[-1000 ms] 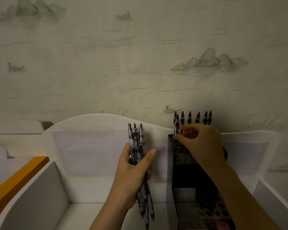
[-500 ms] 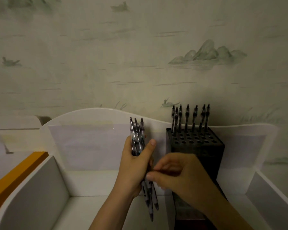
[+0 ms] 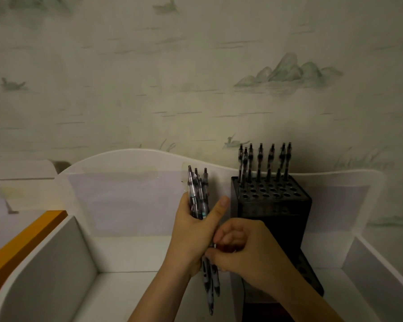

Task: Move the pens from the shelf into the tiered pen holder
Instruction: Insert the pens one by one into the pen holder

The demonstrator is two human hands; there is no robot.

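A: Bundle of pens (image 3: 197, 196) clutched upright in the left hand (image 3: 191, 231), thumb pressed across the barrels, tips poking out below the palm toward six o'clock.

B: And the right hand (image 3: 247, 249) curled in tight at three o'clock of that bundle, fingertips pinching low on one barrel. Looked like a single pen being teased free, though hard to say for certain.

A: Tiered pen holder (image 3: 272, 205) planted just beyond, at about one o'clock from the hands. Dark block, grid of round holes on top.

B: Back row only filled: some seven pens in the holder (image 3: 261, 159) standing upright along the twelve o'clock edge. Rows nearer the viewer all open holes.

A: So early going, by that count. Several pens in the fist yet to be slotted; exact number not readable.

B: White shelf (image 3: 126, 254) underneath, divider (image 3: 54, 263) at nine o'clock, curved back panel (image 3: 126, 182) behind. No loose pens spotted on the visible floor of it.

A: Orange edge (image 3: 21, 247) far out at eight o'clock. Painted wallpaper (image 3: 196, 77) above everything.
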